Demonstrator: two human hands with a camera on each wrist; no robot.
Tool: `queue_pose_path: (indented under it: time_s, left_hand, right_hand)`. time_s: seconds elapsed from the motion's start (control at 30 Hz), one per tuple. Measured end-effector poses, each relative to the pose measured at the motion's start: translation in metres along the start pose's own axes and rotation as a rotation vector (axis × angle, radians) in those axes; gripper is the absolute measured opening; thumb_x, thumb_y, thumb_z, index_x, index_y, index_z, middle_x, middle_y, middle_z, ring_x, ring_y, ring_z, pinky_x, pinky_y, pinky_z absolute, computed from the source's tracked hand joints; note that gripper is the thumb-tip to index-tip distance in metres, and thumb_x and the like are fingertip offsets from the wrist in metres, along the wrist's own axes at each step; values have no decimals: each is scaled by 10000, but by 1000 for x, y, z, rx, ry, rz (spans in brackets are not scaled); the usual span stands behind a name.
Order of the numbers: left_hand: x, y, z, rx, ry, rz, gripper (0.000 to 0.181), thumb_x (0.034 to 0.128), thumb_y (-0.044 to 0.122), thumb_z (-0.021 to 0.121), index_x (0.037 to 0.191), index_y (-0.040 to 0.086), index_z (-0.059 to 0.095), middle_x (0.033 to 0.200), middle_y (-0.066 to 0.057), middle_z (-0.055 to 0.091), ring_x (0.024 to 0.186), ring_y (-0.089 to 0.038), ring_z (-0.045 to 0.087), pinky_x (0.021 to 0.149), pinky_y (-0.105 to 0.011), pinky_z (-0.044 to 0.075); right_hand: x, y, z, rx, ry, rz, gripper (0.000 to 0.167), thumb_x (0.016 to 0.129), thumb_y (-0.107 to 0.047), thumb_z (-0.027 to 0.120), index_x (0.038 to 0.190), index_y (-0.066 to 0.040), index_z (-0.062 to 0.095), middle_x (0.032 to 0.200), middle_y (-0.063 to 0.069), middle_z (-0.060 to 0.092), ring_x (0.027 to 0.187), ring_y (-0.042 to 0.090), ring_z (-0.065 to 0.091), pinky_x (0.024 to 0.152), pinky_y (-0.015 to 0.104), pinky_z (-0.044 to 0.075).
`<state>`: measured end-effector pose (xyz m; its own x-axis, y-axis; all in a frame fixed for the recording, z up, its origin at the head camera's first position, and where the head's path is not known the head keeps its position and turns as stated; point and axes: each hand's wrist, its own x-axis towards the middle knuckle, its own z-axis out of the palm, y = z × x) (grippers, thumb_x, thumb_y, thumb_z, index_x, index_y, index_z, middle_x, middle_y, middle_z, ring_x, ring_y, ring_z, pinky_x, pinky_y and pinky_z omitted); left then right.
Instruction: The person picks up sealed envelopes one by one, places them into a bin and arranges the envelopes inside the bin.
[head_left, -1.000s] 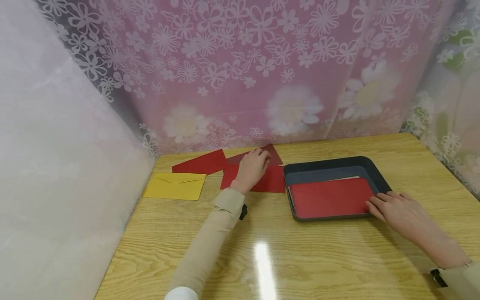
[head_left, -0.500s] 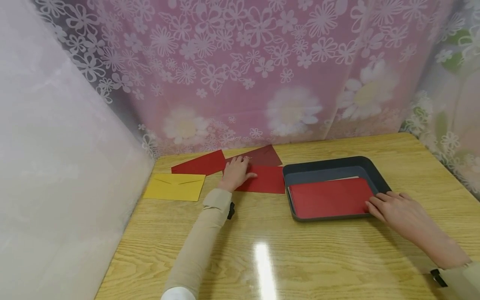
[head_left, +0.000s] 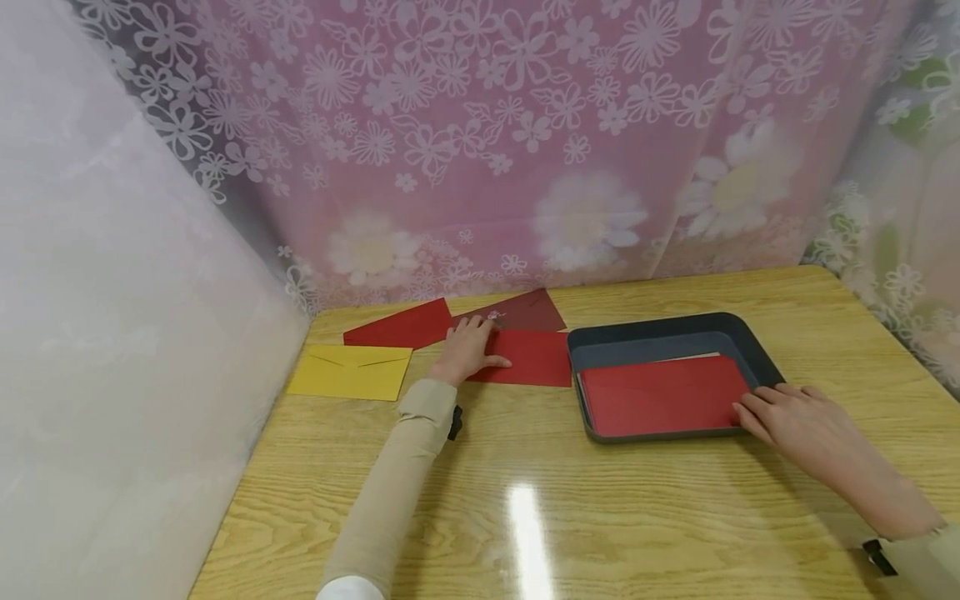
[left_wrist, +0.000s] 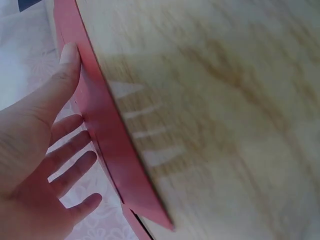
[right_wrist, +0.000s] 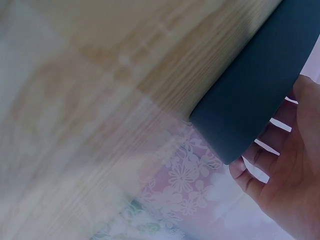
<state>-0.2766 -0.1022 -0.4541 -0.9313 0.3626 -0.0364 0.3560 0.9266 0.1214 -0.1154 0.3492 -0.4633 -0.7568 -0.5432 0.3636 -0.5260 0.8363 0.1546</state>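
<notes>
In the head view my left hand (head_left: 462, 350) lies over the left part of a red envelope (head_left: 532, 358), fingers spread and thumb out to the right. The left wrist view shows the thumb against the red envelope (left_wrist: 107, 130) and the other fingers stretched beside its far edge. Behind it lies a dark red envelope (head_left: 525, 312) with a small light mark. My right hand (head_left: 806, 433) holds the right rim of a dark tray (head_left: 757, 350), fingers bent over its edge. Inside the tray lies a red envelope (head_left: 663, 396), with a pale edge showing behind it.
A yellow envelope (head_left: 352, 372) lies on the left of the wooden table (head_left: 600, 525). Another red envelope (head_left: 401, 325) sits behind it, angled. A pink flowered curtain (head_left: 480, 167) hangs at the table's back edge, and a whitish sheet (head_left: 135, 333) at the left.
My left hand has moved left over the red envelope and its fingers have spread, uncovering more of the dark red envelope. The right hand and tray have stayed in place.
</notes>
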Motion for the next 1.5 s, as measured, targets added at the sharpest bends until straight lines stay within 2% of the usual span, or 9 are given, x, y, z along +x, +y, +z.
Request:
queue_pose_path:
  time_s: [0.33, 0.6, 0.67, 0.8, 0.9, 1.07, 1.23, 1.33, 1.5]
  left_hand:
    - [-9, 1, -4, -4, -47, -32, 801, 745, 636, 800, 1290, 94, 573, 1277, -133, 560, 1239, -321, 471, 1035, -488, 409]
    - [-18, -3, -5, -18, -26, -51, 630, 761, 613, 803, 983, 60, 596, 1035, -125, 598, 1031, -304, 554, 1002, -506, 457]
    - [-20, -6, -4, -45, 17, -41, 557, 821, 581, 759, 956, 67, 593, 936, -97, 597, 922, -268, 580, 926, -471, 489]
    - [-23, -11, -3, -95, 166, 4, 380, 945, 469, 655, 968, 95, 591, 792, -33, 617, 710, -189, 595, 754, -374, 473]
    - [-24, -13, -5, -89, 278, 50, 287, 997, 401, 607, 999, 115, 598, 793, -5, 640, 664, -160, 586, 713, -335, 420]
    - [-26, -15, -9, 40, 471, 134, 269, 1041, 371, 553, 1039, 119, 649, 893, -13, 686, 734, -166, 633, 712, -327, 392]
    - [-24, -13, -17, 182, 679, 200, 279, 1050, 352, 555, 958, 106, 649, 828, -31, 656, 712, -190, 616, 702, -341, 359]
    - [-22, -9, -26, 216, 743, 219, 267, 1051, 346, 558, 954, 110, 632, 830, -28, 642, 721, -194, 612, 700, -333, 369]
    - [-19, 2, -44, 225, 782, 238, 258, 1061, 344, 538, 1002, 116, 642, 881, -29, 632, 758, -191, 623, 696, -325, 392]
  right_hand:
    - [0, -1, 0, -2, 3, -5, 235, 976, -283, 625, 929, -79, 731, 856, 48, 665, 768, 315, 620, 651, 518, 511]
    - [0, 0, 0, 3, 12, -18, 511, 1084, -444, 413, 933, -73, 731, 868, 58, 675, 781, 325, 630, 654, 522, 519]
    - [0, 0, -1, 3, 5, -19, 599, 1098, -485, 326, 942, -71, 731, 879, 61, 676, 789, 328, 631, 661, 522, 521]
    - [0, 1, 0, 2, -5, -16, 506, 1086, -430, 413, 952, -65, 737, 891, 68, 683, 798, 333, 634, 676, 525, 523]
    - [0, 2, 1, 4, 9, -21, 433, 1069, -383, 475, 931, -66, 737, 866, 63, 676, 766, 323, 628, 645, 506, 520]
    - [1, 3, 2, 10, 18, -26, 439, 1073, -386, 470, 911, -73, 732, 839, 52, 663, 732, 309, 618, 608, 483, 512]
    - [1, 3, 2, 5, 13, -27, 368, 1050, -346, 525, 910, -74, 729, 834, 52, 658, 730, 309, 617, 611, 487, 513]
    - [1, 3, 2, 5, 21, -27, 398, 1060, -367, 502, 901, -79, 726, 824, 43, 649, 720, 301, 609, 600, 481, 507]
    - [1, 2, 1, 7, 25, -30, 420, 1067, -379, 487, 906, -76, 729, 832, 46, 655, 727, 303, 612, 602, 482, 508]
